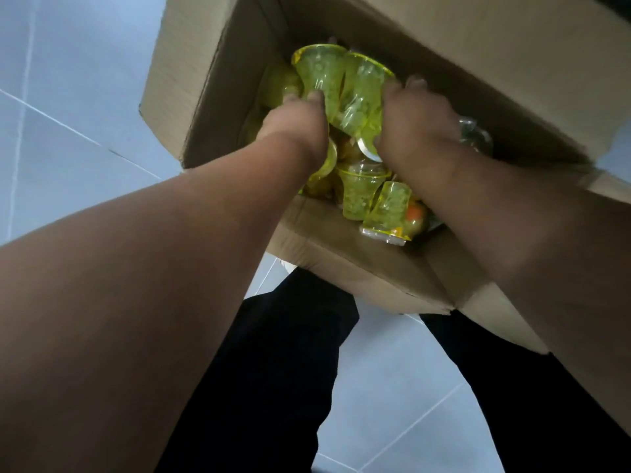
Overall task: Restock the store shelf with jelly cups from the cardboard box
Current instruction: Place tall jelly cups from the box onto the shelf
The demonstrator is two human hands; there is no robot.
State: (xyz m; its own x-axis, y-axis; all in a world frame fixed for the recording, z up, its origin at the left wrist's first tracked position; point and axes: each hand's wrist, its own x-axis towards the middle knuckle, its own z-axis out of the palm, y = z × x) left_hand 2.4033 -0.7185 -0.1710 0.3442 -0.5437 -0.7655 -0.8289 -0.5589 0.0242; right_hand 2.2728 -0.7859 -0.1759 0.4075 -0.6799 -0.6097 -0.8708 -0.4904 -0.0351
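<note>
Two hands, left hand [300,121] and right hand [420,128], deep in cardboard box [341,264] at upper centre, fingers [316,97] clenched around jelly cups [345,93], apparently bunching several for one lift; shelf unseen.

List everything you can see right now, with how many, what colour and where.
cardboard box: one, brown, open, on the floor ahead
jelly cups: many, exact count unclear, yellow-green, inside the box, a cluster pressed between both hands
floor tiles: pale grey-blue, around the box
trousers: black, bottom of view
left hand: one, in the box, gripping cups
right hand: one, in the box, gripping cups
</note>
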